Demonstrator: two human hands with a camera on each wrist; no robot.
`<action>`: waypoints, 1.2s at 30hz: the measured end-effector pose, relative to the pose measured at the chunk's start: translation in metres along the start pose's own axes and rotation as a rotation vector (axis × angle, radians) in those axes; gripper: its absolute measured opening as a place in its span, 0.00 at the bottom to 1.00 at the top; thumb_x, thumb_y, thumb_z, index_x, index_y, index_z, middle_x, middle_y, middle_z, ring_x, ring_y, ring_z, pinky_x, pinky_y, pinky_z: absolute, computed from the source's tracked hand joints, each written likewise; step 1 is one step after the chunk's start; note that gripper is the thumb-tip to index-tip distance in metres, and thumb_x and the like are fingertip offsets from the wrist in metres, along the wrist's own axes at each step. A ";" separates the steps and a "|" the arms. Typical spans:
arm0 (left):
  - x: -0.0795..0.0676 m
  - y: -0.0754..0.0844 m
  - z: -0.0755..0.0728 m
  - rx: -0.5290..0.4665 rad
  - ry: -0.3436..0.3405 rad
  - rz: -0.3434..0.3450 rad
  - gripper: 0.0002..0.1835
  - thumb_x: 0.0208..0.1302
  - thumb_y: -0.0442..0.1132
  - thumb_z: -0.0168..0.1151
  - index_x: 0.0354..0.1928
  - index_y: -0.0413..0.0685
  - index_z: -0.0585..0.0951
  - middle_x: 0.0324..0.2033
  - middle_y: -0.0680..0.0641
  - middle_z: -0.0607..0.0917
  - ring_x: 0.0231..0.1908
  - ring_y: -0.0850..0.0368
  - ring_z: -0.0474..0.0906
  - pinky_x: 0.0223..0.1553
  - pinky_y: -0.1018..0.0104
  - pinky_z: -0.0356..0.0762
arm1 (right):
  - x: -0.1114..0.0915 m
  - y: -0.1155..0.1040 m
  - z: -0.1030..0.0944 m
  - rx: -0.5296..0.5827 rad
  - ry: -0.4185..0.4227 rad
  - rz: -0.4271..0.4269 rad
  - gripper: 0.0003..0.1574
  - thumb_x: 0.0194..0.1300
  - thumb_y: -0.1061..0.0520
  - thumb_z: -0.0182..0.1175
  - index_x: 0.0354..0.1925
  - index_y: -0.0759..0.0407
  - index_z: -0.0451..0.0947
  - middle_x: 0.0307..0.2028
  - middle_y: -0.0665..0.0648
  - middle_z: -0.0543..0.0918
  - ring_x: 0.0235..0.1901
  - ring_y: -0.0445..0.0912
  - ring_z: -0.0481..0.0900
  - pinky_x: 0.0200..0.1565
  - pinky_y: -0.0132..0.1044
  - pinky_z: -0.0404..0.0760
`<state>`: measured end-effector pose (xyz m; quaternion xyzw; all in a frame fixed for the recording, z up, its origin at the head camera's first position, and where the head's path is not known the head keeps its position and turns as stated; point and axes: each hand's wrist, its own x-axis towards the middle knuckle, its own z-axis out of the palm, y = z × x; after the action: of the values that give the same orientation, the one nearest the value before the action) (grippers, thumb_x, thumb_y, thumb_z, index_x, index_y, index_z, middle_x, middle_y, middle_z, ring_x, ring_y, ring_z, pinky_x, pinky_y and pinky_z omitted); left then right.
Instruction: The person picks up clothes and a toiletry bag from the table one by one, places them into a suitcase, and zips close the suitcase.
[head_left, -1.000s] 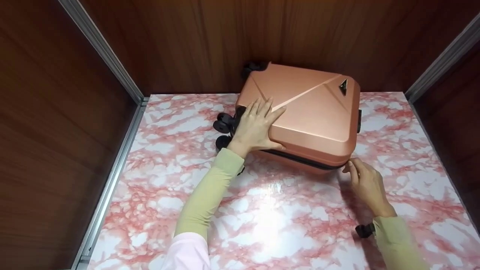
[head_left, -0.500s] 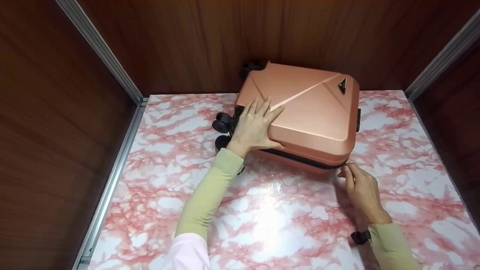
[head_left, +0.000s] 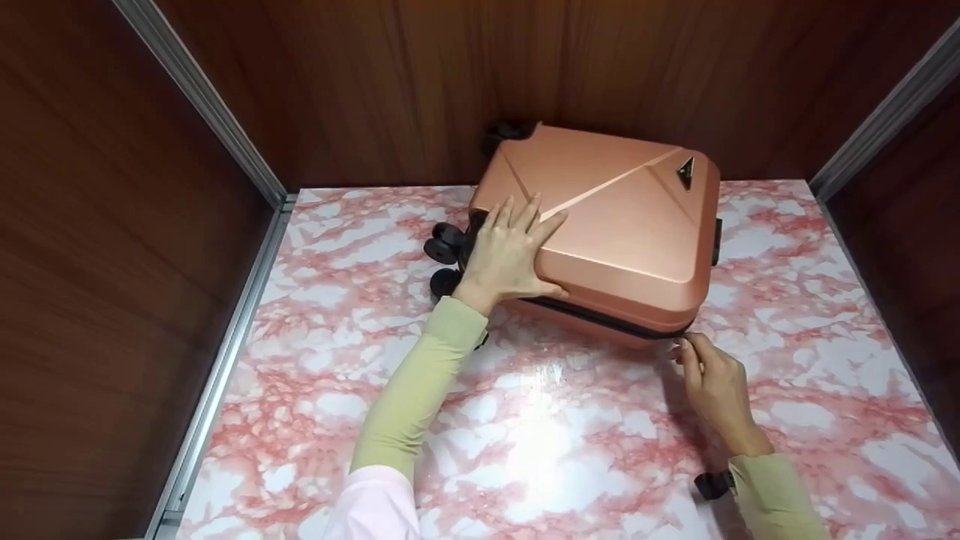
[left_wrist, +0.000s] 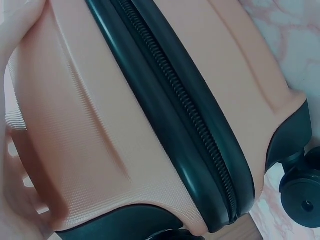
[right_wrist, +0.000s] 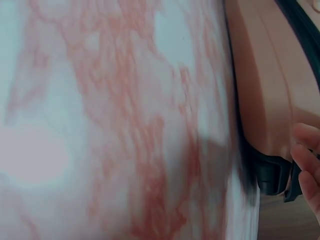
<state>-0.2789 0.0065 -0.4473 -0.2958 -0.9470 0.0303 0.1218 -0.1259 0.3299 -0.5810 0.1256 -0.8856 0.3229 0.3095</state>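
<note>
A rose-gold hard-shell suitcase (head_left: 622, 225) lies on its side on the table, its wheels (head_left: 444, 246) toward the left. My left hand (head_left: 506, 259) rests flat and spread on the shell near the wheel end. Along the suitcase's near side runs the black zipper (head_left: 622, 324); its teeth show meshed in the left wrist view. At the near right corner my right hand (head_left: 716, 386) has curled fingers and thumb pinching at the zipper pull, which the fingertips hide. In the right wrist view only its fingers (right_wrist: 307, 155) appear beside the shell.
The table top (head_left: 337, 405) has a red-and-white marbled surface. Brown wood-grain panels (head_left: 360, 90) stand at the back and both sides, with metal rails (head_left: 225, 375) along the edges. The suitcase sits close to the back panel.
My right hand has moved a little left and toward me along the zipper, around the near right corner. The left hand and the suitcase have stayed almost still.
</note>
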 end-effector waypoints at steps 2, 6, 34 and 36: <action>0.001 -0.001 0.000 0.005 -0.001 -0.006 0.69 0.32 0.92 0.54 0.81 0.73 0.54 0.78 0.44 0.58 0.73 0.31 0.56 0.73 0.44 0.49 | -0.001 0.000 0.003 0.010 0.015 0.011 0.08 0.68 0.71 0.62 0.39 0.60 0.82 0.27 0.51 0.86 0.26 0.48 0.83 0.31 0.36 0.75; 0.000 -0.001 0.000 0.016 -0.001 -0.012 0.69 0.32 0.92 0.53 0.81 0.74 0.53 0.77 0.44 0.58 0.73 0.31 0.56 0.73 0.45 0.50 | -0.004 -0.002 0.005 0.023 0.024 0.018 0.07 0.67 0.71 0.62 0.40 0.61 0.82 0.28 0.52 0.85 0.27 0.48 0.82 0.32 0.35 0.74; -0.004 0.006 0.003 0.019 0.072 -0.031 0.68 0.32 0.93 0.51 0.80 0.70 0.59 0.74 0.39 0.64 0.72 0.33 0.59 0.71 0.46 0.55 | -0.010 -0.007 0.006 0.064 0.049 -0.025 0.08 0.66 0.72 0.62 0.42 0.63 0.83 0.29 0.51 0.86 0.28 0.48 0.83 0.31 0.37 0.76; -0.004 0.006 0.003 0.022 0.076 -0.039 0.68 0.32 0.93 0.51 0.79 0.70 0.59 0.74 0.39 0.64 0.72 0.33 0.59 0.72 0.46 0.54 | -0.008 -0.008 0.006 0.063 0.042 -0.034 0.08 0.66 0.72 0.62 0.41 0.63 0.83 0.28 0.51 0.86 0.26 0.47 0.83 0.29 0.35 0.76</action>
<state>-0.2729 0.0089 -0.4524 -0.2770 -0.9468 0.0272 0.1615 -0.1186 0.3200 -0.5856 0.1433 -0.8660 0.3479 0.3295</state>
